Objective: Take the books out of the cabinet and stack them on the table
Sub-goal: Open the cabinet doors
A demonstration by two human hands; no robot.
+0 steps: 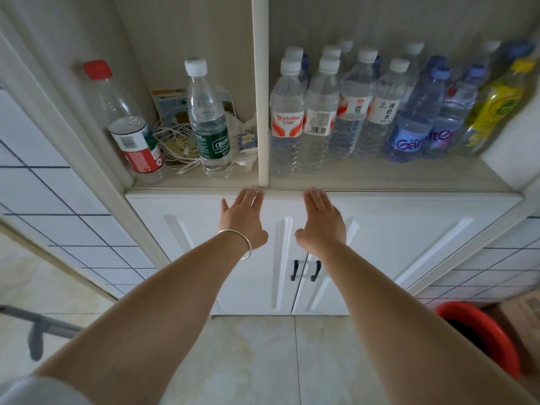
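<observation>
A white cabinet (409, 229) stands in front of me with its two lower doors closed; the left door (187, 247) and right door (388, 247) meet at two black handles (305, 270). My left hand (244, 219), with a silver bangle at the wrist, is flat and empty against the top of the left door. My right hand (323, 222) lies flat and empty at the top of the right door. Both sets of fingertips reach the ledge under the open shelf (350, 182). No books are in sight.
The open shelf holds several water bottles (315, 112) on the right, two bottles (209, 118) and tangled white cables (175, 141) on the left. A red bucket (485, 334) and a cardboard box (523, 314) sit on the floor at right. A grey pole (38, 331) lies at left.
</observation>
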